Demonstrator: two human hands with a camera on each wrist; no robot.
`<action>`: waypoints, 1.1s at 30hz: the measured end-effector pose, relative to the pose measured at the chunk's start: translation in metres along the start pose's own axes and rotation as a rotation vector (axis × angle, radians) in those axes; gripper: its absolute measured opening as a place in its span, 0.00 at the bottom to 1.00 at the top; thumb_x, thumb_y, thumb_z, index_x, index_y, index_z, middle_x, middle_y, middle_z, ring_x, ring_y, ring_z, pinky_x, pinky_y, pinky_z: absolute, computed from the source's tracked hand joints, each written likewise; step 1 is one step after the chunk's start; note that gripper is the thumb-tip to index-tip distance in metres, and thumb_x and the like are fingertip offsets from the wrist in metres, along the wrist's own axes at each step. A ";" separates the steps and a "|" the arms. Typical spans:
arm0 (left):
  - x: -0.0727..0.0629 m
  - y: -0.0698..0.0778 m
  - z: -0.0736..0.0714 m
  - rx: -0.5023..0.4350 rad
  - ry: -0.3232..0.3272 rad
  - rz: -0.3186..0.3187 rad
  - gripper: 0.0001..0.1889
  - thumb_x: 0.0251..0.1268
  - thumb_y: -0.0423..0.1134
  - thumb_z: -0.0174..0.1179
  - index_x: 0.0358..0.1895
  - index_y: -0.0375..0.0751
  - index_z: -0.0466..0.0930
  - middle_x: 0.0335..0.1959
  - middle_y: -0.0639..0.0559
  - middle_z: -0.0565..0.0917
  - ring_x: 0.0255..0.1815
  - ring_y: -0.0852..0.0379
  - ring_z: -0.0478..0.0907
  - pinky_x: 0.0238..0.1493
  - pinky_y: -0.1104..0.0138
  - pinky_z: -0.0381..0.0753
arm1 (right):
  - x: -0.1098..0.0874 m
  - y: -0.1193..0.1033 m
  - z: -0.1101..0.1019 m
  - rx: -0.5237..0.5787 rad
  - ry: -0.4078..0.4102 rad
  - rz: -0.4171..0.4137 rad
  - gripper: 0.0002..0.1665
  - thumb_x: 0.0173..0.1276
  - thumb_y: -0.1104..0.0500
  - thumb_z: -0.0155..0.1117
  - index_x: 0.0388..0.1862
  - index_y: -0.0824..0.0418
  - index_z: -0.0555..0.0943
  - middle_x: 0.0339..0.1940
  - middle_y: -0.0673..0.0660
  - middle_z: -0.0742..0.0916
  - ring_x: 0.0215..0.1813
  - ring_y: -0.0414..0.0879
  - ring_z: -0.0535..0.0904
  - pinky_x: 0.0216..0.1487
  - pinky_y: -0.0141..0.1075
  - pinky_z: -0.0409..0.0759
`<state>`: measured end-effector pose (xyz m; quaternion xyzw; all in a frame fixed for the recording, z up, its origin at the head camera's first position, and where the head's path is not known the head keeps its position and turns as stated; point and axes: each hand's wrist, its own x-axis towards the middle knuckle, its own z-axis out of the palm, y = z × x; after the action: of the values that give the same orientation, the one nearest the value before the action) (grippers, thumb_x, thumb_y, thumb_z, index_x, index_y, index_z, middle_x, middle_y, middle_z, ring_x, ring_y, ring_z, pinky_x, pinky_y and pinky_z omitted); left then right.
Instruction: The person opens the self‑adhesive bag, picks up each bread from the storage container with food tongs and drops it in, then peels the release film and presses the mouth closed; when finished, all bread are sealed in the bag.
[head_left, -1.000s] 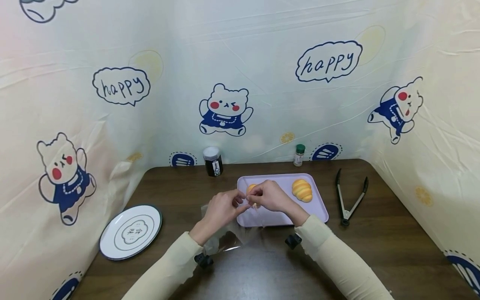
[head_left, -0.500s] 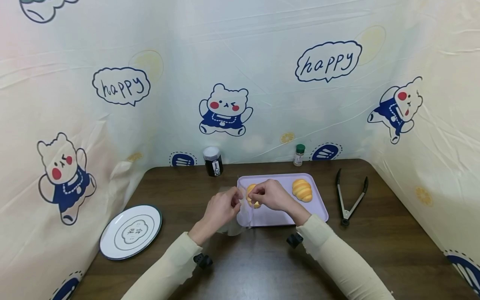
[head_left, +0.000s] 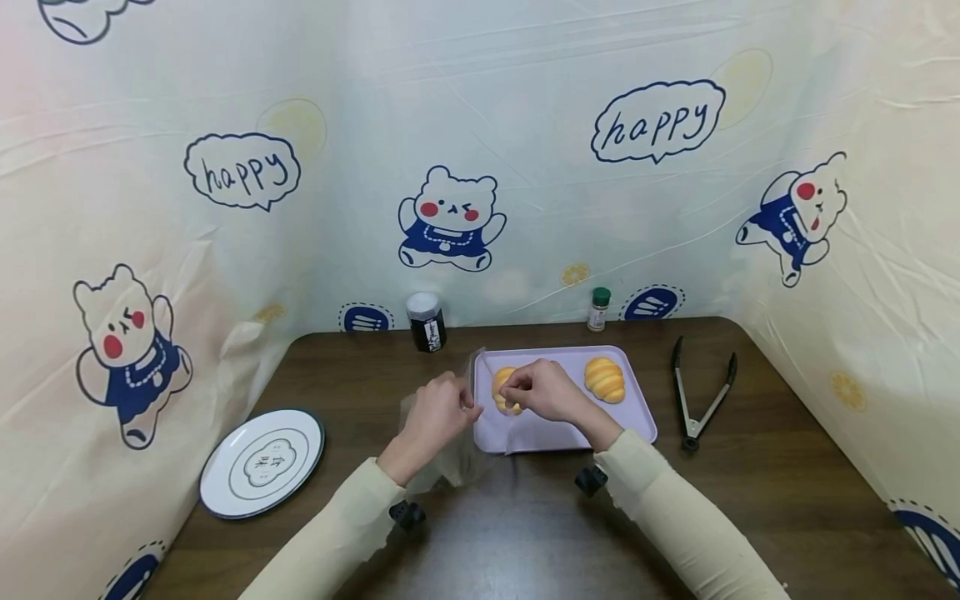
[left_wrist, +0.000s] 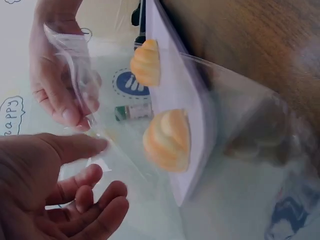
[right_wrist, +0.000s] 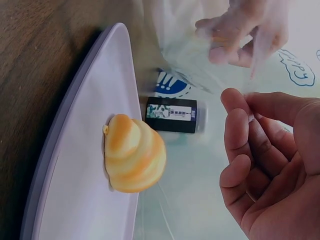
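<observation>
A clear plastic bag hangs between my hands, left of and overlapping the lilac tray. My right hand pinches its top edge between thumb and index finger, as the right wrist view shows. My left hand is at the bag's other side, and the film overlaps it in the right wrist view. In the left wrist view its thumb is extended and stands apart from the loosely bent fingers. Behind my right fingertips sits one croissant-shaped bread on the tray. A second bread lies at the tray's right.
White plate at the left of the wooden table. Kitchen tongs lie spread at the right. A dark jar with a pale lid and a green-capped bottle stand along the back, before a printed curtain.
My hands were together at the bag's edge and have moved apart. The left hand shifted left, and its thumb parted from the fingers. The bag swung and spread; the left bread came into view.
</observation>
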<state>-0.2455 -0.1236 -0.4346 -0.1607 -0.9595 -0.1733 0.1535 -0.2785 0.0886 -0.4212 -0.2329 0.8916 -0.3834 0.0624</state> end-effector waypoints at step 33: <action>0.003 -0.001 -0.012 0.018 -0.264 -0.085 0.33 0.54 0.56 0.73 0.61 0.44 0.79 0.33 0.54 0.78 0.27 0.59 0.73 0.23 0.67 0.71 | -0.002 0.010 -0.002 -0.019 0.003 0.045 0.09 0.71 0.53 0.65 0.34 0.53 0.89 0.26 0.50 0.89 0.28 0.39 0.79 0.29 0.34 0.76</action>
<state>-0.2456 -0.1286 -0.4229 -0.1398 -0.9788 -0.1485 0.0199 -0.2812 0.0972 -0.4271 -0.2126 0.9003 -0.3739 0.0673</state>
